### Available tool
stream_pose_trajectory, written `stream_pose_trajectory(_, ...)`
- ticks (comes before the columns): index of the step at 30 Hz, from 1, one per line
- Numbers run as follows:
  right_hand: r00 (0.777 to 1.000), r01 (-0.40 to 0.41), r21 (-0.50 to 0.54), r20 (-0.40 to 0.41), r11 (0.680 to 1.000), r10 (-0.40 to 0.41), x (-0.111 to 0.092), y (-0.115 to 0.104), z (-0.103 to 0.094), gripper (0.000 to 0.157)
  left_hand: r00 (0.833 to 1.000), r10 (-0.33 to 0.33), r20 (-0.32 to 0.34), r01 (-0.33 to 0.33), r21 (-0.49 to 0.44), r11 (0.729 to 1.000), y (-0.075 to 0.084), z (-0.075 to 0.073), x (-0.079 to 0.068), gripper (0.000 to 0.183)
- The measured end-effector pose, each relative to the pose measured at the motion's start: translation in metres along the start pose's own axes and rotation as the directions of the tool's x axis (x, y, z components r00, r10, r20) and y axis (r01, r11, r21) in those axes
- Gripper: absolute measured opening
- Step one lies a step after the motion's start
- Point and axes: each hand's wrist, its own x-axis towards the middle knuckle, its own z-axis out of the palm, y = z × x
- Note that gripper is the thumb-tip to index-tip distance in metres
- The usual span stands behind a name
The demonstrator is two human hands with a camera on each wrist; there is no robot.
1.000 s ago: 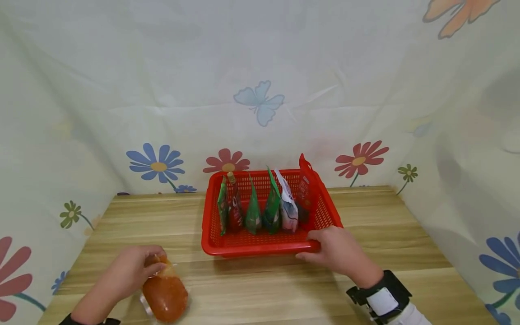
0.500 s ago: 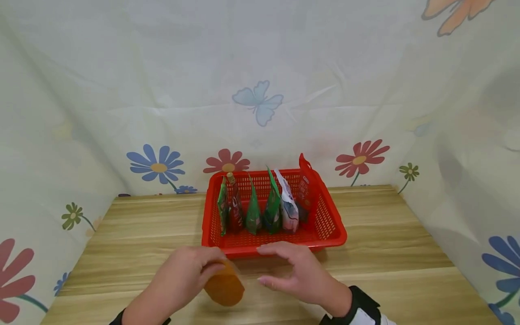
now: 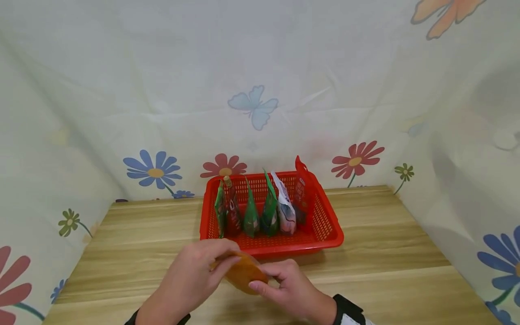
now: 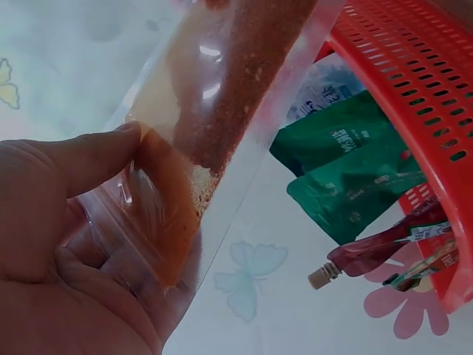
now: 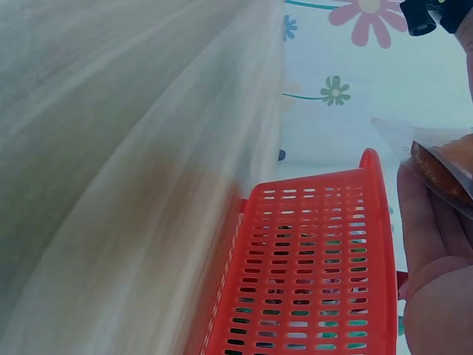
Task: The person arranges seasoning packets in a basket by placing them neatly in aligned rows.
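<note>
A clear plastic bag (image 3: 245,272) with a flat, orange-brown filling is raised between both hands, in front of the basket. My left hand (image 3: 196,271) pinches its left end between thumb and fingers. At the opposite end, my right hand (image 3: 289,285) holds it with the thumb in front and fingers behind. Close up in the left wrist view, the bag (image 4: 236,81) shows a grainy brown part and a paler part; whether it is bread or something else I cannot tell. Only one edge of the bag (image 5: 443,174) appears in the right wrist view.
Behind the hands stands a red plastic basket (image 3: 280,251) on the wooden table (image 3: 134,253). Upright inside are a red bottle (image 3: 233,210), green pouches (image 3: 251,216), a white pouch (image 3: 286,214) and a red pack (image 3: 304,194). A flowered cloth (image 3: 256,54) encloses the back and sides.
My left hand has carried the bag from the left toward the middle and lifted it. My right hand has left the basket rim, moved left and taken the bag's other end.
</note>
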Motion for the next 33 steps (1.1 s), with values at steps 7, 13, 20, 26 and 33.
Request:
stream_pose_trajectory(7, 0.998, 0.020, -0.041, -0.065, 0.999, -0.023, 0.002, -0.003, -0.003, 0.020, 0.999, 0.023, -0.043, -0.021, 0.044, 0.999, 0.002, 0.001, 0.005, 0.022)
stream_pose_trajectory(13, 0.989, 0.059, -0.077, -0.131, 0.995, -0.068, 0.004, -0.002, -0.004, 0.025, 0.979, 0.104, -0.175, -0.083, 0.121, 0.989, 0.001, 0.005, 0.006, 0.038)
stream_pose_trajectory(20, 0.961, 0.013, -0.079, -0.273, 0.997, -0.034, 0.006, -0.005, -0.008, 0.023, 0.896, 0.143, -0.421, -0.036, 0.252, 0.967, 0.002, 0.010, 0.009, 0.036)
stream_pose_trajectory(26, 0.945, -0.029, -0.027, -0.326, 0.999, 0.018, 0.008, -0.010, -0.008, 0.024, 0.923, 0.081, -0.376, 0.025, 0.269, 0.963, 0.006, 0.023, 0.008, 0.027)
stream_pose_trajectory(33, 0.907, 0.057, -0.200, -0.398, 0.978, -0.134, 0.009, -0.012, -0.003, 0.026, 0.961, -0.056, -0.270, 0.096, 0.138, 0.986, 0.016, 0.040, 0.010, 0.032)
